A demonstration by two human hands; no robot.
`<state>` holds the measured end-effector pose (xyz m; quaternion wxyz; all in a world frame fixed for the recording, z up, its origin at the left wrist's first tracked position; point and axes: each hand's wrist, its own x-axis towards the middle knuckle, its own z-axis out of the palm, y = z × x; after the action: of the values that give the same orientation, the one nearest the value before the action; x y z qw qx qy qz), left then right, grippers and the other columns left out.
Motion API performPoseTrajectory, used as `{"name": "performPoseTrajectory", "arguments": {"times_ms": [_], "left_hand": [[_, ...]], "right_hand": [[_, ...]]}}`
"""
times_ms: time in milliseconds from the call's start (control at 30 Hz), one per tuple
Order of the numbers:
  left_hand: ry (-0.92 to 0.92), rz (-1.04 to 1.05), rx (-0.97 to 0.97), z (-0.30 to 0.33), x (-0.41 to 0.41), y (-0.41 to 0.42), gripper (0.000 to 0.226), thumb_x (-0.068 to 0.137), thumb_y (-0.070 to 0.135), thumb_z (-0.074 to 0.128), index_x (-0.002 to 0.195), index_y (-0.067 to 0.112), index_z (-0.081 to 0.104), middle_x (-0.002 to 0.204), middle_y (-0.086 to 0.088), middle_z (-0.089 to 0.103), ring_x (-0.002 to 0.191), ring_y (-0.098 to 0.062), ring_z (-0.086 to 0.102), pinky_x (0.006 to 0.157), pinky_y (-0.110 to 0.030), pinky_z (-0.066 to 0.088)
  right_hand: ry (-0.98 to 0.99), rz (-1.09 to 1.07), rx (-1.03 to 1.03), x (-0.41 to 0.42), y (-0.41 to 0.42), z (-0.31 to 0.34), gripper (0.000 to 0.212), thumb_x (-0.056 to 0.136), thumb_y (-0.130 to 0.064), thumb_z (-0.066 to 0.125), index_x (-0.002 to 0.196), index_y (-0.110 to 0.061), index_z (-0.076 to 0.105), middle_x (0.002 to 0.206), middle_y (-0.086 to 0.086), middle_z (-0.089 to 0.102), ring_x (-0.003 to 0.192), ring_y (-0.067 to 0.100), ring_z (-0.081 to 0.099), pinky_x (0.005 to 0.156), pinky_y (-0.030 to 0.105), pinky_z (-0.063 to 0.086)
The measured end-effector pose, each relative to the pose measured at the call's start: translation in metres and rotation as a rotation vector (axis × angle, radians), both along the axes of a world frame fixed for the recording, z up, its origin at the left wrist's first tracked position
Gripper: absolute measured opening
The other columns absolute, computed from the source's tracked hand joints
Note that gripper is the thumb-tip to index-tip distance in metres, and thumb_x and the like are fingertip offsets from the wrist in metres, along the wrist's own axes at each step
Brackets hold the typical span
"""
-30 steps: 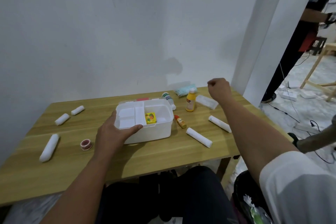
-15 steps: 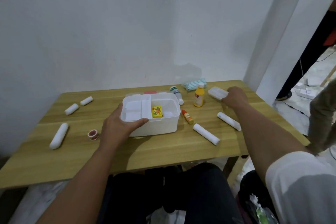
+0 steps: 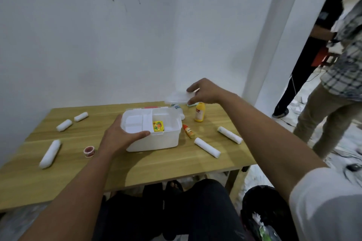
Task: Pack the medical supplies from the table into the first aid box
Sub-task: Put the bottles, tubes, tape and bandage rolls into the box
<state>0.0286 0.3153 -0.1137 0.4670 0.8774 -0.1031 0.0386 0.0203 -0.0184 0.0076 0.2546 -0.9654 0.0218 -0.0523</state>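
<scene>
The white first aid box (image 3: 156, 142) stands open in the middle of the wooden table (image 3: 137, 164). A small yellow packet (image 3: 158, 126) lies inside it. My left hand (image 3: 120, 137) grips the box's near left rim. My right hand (image 3: 203, 92) is raised above the table's far side, behind the box, shut on a flat white packet (image 3: 176, 97). On the table right of the box are a yellow bottle (image 3: 199, 112), a small orange tube (image 3: 188, 131) and two white bandage rolls (image 3: 207, 147) (image 3: 229, 134). A white bottle (image 3: 178, 108) lies behind the box.
Three more white rolls (image 3: 50, 153) (image 3: 64, 125) (image 3: 81, 116) and a red tape roll (image 3: 89, 150) lie left of the box. A white wall runs behind the table. Two people (image 3: 337, 76) stand on the right. A black bin (image 3: 262, 213) sits by my right knee.
My right hand came down on the flat white packet at the table's far right, gripped it and lifted it up and left toward the box. The left hand stayed on the box.
</scene>
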Motion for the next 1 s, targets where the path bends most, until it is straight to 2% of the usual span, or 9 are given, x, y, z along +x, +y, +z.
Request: {"name": "performPoseTrajectory", "arguments": {"times_ms": [133, 267, 400, 467, 533, 600, 867, 1000], "left_hand": [[0.045, -0.042, 0.021, -0.004, 0.009, 0.003, 0.112, 0.055, 0.075, 0.086, 0.150, 0.035, 0.043, 0.145, 0.004, 0.058, 0.126, -0.026, 0.055, 0.085, -0.040, 0.049], [0.047, -0.048, 0.026, -0.005, 0.010, 0.004, 0.119, 0.048, 0.084, 0.082, 0.150, 0.037, 0.042, 0.146, 0.004, 0.057, 0.128, -0.026, 0.055, 0.087, -0.042, 0.051], [0.048, -0.049, 0.030, -0.004, 0.008, 0.003, 0.119, 0.047, 0.084, 0.081, 0.149, 0.036, 0.043, 0.145, 0.004, 0.058, 0.127, -0.025, 0.055, 0.085, -0.039, 0.050], [0.051, -0.047, 0.031, -0.004, 0.008, 0.003, 0.121, 0.045, 0.085, 0.081, 0.149, 0.037, 0.042, 0.145, 0.004, 0.057, 0.127, -0.025, 0.055, 0.084, -0.039, 0.051], [0.049, -0.044, 0.034, -0.005, 0.007, 0.003, 0.122, 0.044, 0.087, 0.079, 0.149, 0.037, 0.042, 0.145, 0.005, 0.057, 0.127, -0.025, 0.054, 0.086, -0.040, 0.053], [0.044, -0.042, 0.038, -0.006, 0.007, 0.003, 0.125, 0.041, 0.091, 0.077, 0.149, 0.037, 0.041, 0.146, 0.004, 0.057, 0.128, -0.025, 0.054, 0.090, -0.043, 0.055], [0.025, -0.038, 0.055, -0.007, 0.007, 0.002, 0.127, 0.044, 0.090, 0.074, 0.152, 0.035, 0.039, 0.148, 0.003, 0.055, 0.130, -0.026, 0.053, 0.091, -0.043, 0.054], [0.020, -0.027, 0.076, -0.007, 0.007, 0.002, 0.127, 0.044, 0.091, 0.074, 0.153, 0.034, 0.039, 0.148, 0.003, 0.055, 0.130, -0.026, 0.053, 0.089, -0.041, 0.053]], "right_hand": [[0.093, 0.105, -0.118, 0.002, 0.039, -0.011, 0.063, 0.075, -0.020, 0.090, 0.133, -0.010, 0.067, 0.128, 0.002, 0.068, 0.102, 0.014, 0.061, 0.084, 0.023, 0.044], [0.136, 0.106, -0.214, 0.009, 0.058, -0.027, 0.062, 0.075, -0.021, 0.090, 0.132, -0.012, 0.068, 0.132, 0.004, 0.066, 0.118, 0.022, 0.061, 0.091, 0.027, 0.048], [0.138, 0.093, -0.202, 0.018, 0.071, -0.041, 0.061, 0.075, -0.022, 0.089, 0.132, -0.015, 0.067, 0.133, 0.004, 0.065, 0.120, 0.023, 0.061, 0.097, 0.034, 0.052], [0.124, 0.078, -0.244, 0.022, 0.078, -0.044, 0.057, 0.076, -0.025, 0.088, 0.130, -0.019, 0.068, 0.132, 0.002, 0.064, 0.123, 0.023, 0.058, 0.104, 0.042, 0.046], [0.117, 0.057, -0.304, 0.024, 0.082, -0.045, 0.053, 0.077, -0.030, 0.087, 0.127, -0.024, 0.069, 0.130, -0.003, 0.064, 0.127, 0.023, 0.055, 0.113, 0.055, 0.031], [0.122, 0.055, -0.330, 0.024, 0.084, -0.045, 0.052, 0.078, -0.034, 0.086, 0.126, -0.027, 0.069, 0.129, -0.005, 0.065, 0.129, 0.023, 0.054, 0.115, 0.060, 0.021], [0.106, 0.130, -0.435, 0.021, 0.096, -0.048, 0.052, 0.081, -0.040, 0.082, 0.129, -0.030, 0.067, 0.131, -0.007, 0.065, 0.128, 0.021, 0.054, 0.105, 0.050, 0.027], [0.143, 0.189, -0.318, 0.023, 0.106, -0.059, 0.056, 0.081, -0.029, 0.085, 0.134, -0.019, 0.067, 0.138, 0.001, 0.062, 0.127, 0.023, 0.056, 0.098, 0.034, 0.043]]}}
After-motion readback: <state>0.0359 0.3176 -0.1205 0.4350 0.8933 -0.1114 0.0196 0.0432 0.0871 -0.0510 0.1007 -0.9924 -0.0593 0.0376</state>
